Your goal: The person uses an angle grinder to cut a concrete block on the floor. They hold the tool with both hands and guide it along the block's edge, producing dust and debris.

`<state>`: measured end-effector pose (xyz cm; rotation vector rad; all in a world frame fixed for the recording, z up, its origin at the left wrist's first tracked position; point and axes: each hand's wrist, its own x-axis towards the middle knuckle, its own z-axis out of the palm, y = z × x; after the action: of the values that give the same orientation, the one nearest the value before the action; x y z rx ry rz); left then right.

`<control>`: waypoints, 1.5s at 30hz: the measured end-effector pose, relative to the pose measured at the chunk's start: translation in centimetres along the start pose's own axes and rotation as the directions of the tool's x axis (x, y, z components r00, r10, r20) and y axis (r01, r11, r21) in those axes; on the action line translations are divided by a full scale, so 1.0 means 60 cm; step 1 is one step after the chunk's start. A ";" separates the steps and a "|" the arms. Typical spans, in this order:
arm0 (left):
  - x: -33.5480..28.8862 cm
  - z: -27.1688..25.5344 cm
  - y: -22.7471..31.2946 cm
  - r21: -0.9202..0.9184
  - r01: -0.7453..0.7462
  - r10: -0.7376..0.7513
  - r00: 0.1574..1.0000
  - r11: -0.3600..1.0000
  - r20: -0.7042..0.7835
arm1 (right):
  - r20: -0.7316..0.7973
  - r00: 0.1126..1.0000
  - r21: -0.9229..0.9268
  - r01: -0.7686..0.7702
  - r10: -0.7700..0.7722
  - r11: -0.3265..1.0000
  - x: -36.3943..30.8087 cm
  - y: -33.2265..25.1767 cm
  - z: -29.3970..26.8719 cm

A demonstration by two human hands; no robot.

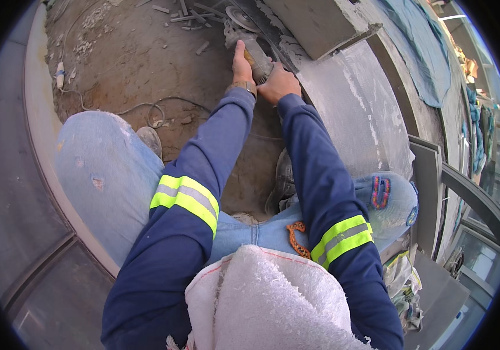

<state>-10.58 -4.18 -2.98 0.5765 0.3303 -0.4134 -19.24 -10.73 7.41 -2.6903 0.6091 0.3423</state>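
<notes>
Both my arms reach forward to a dusty angle grinder (258, 60) near the top of the view. My left hand (241, 65) wraps the left side of its body, close to the head, with the thumb on top. Around the rear end closes my right hand (280, 84), its fingers partly hidden beneath the tool. The grinder's round disc (241, 18) lies at the far end, beside the edge of a grey slab (352, 105). Whether the disc touches the slab or spins, I cannot tell.
Cut strips (194, 16) of grey material litter the dirt floor (121, 64). A cable (168, 100) loops across it from a white connector (60, 76) at left. A concrete block (320, 26) stands on the slab at right. My knees flank the work; a white towel (267, 297) hangs below.
</notes>
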 end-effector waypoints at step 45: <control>-0.086 -0.005 -0.057 0.121 -0.051 0.055 0.998 0.991 -0.033 | -0.007 1.000 0.011 -0.007 0.007 1.000 -0.083 0.057 0.015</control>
<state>-16.68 -5.20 -2.65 0.7094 0.3256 -0.3739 -25.29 -11.44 7.15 -2.6800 0.6212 0.3311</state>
